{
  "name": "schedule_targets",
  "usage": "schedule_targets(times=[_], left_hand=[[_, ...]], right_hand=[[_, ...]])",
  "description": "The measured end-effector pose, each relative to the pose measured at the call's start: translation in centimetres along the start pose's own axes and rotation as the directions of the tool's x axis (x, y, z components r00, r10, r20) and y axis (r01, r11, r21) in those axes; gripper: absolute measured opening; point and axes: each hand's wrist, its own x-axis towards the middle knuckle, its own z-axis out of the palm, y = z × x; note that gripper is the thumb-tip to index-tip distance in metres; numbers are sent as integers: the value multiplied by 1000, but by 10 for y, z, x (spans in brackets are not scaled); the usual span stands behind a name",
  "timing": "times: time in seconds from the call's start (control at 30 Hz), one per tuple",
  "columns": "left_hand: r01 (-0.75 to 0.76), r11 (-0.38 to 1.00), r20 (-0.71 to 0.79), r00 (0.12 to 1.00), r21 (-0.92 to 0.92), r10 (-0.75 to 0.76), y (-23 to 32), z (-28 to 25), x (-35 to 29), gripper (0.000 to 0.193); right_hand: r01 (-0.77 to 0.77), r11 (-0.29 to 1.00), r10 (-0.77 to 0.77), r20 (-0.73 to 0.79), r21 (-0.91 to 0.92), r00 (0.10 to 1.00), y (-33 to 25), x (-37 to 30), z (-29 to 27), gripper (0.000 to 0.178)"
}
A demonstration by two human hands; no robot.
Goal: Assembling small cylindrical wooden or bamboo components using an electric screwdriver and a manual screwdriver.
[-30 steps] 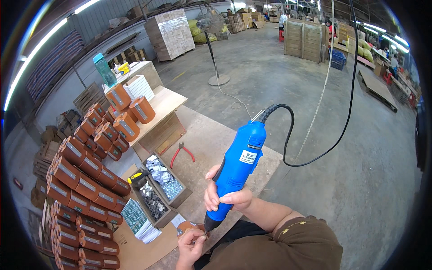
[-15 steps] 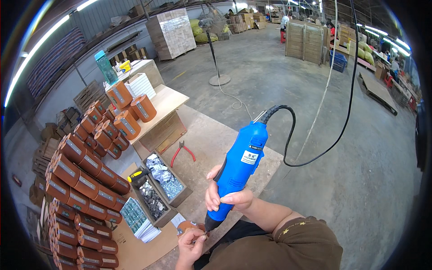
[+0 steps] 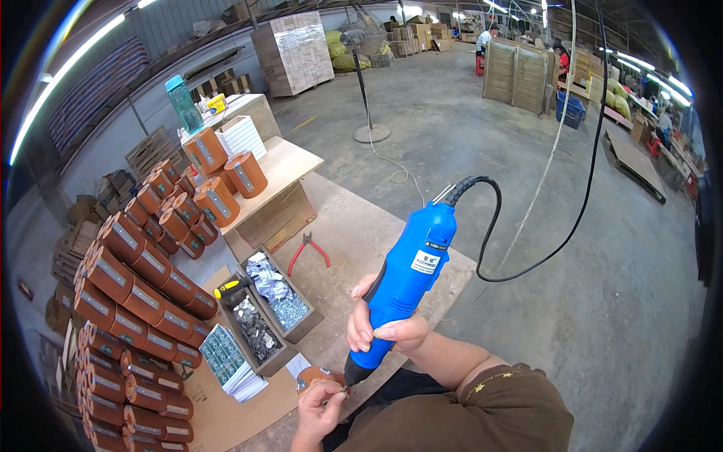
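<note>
My right hand [image 3: 385, 325] is wrapped round a blue electric screwdriver [image 3: 416, 264], held at a slant with its black nose pointing down. A black cord leaves its upper end. Close to that nose, my left hand [image 3: 319, 410] pinches thumb and forefinger together over something too small to make out. Beside and partly under the left fingers lies a brown cylinder [image 3: 310, 375], mostly hidden by the hand. Whether the driver's bit touches it cannot be seen.
Left of my hands, a wooden two-part box [image 3: 307, 319] holds small metal parts, with a yellow-black screwdriver [image 3: 232, 288] across it. Green label sheets [image 3: 224, 352], red-handled pliers [image 3: 309, 252] and stacked brown cylinders [image 3: 139, 290] lie around. A teal bottle [image 3: 184, 105] stands farther back.
The whole view has shifted slightly. Both hands and the blue electric screwdriver keep nearly the same pose, with the driver's nose still beside the left fingertips.
</note>
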Motion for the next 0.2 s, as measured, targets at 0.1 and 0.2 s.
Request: schedule_targets(times=[0.1, 0.2], left_hand=[[0, 1000, -3, 1000, 4, 0, -1, 0, -1, 4], [-4, 1000, -12, 1000, 2, 4, 0, -1, -1, 5]], right_hand=[[1, 1000, -1, 7, 1, 1000, 0, 1, 0, 56], [-3, 1000, 3, 11, -2, 1000, 2, 1, 0, 56]])
